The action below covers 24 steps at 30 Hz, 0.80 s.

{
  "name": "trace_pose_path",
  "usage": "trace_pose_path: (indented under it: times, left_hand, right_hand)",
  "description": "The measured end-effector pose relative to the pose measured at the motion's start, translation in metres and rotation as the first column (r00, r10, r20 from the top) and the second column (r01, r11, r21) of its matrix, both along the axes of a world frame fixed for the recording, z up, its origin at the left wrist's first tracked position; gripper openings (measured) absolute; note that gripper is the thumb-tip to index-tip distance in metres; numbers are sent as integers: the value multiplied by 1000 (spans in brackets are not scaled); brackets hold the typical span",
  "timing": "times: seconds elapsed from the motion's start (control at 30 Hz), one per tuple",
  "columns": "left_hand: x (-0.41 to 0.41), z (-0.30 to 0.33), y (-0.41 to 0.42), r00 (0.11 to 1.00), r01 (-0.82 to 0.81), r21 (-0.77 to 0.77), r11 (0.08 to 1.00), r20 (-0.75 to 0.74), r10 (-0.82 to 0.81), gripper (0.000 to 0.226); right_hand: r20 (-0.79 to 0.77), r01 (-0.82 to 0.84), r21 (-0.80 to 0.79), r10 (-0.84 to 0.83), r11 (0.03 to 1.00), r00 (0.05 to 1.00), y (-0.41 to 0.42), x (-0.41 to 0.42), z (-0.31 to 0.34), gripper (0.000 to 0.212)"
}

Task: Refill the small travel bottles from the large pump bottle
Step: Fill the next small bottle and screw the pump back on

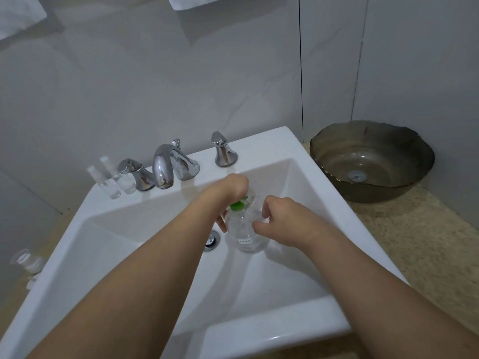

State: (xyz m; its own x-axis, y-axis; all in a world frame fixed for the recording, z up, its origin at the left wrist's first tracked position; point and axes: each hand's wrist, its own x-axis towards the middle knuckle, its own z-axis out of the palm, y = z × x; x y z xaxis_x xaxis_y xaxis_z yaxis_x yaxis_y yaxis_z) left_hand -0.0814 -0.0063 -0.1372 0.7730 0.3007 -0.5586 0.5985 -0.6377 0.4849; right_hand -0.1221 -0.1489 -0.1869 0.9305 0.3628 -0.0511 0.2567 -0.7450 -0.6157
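Over the basin of a white rectangular ceramic sink [280,149], both bare hands meet at a large clear plastic bottle with a green pump part at its top [246,229], which stands or hangs upright just right of the chrome drain plug [212,239]; whether its base touches the basin floor cannot be told. The left hand [230,189] reaches in from the near left and curls over the top of the bottle, its fingers bent down around the green part and the neck, with a fingertip showing low on the bottle's left side. The right hand [277,218] comes from the near right and grips the bottle's right shoulder with curled fingers. On the far left of the sink's back ledge stand two small clear travel spray bottles [111,181], side by side, just left of the left chrome tap handle [136,174]. The curved chrome spout [163,167] sits in the middle of the ledge and the right chrome tap handle [224,151] further right. A dark smoked-glass bowl with a wavy rim [373,161] rests on the speckled beige counter [427,242] at far right. More clear pieces [27,263], blurred, lie at the near left.
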Motion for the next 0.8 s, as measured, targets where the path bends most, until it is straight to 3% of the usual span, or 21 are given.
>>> trace_pose_path:
  times: [0.2, 0.53, 0.67, 0.8]
  left_hand:
    - [-2, 1, 3, 1000, 2, -18, 1000, -20, -3, 44]
    - [1, 28, 16, 980, -81, -258, 963, -197, 29, 78]
    - [2, 31, 18, 977, -96, -271, 958, -209, 39, 76]
    - [2, 24, 12, 987, -71, -180, 981, -155, 43, 57]
  right_hand:
    - [41, 10, -26, -9, 1000, 999, 0, 1, 0, 30]
    - [186, 36, 37, -42, 999, 982, 0, 0, 4, 34]
    - [214, 48, 58, -59, 997, 975, -1, 0, 5, 36]
    - [183, 57, 25, -61, 998, 981, 0, 1, 4, 34]
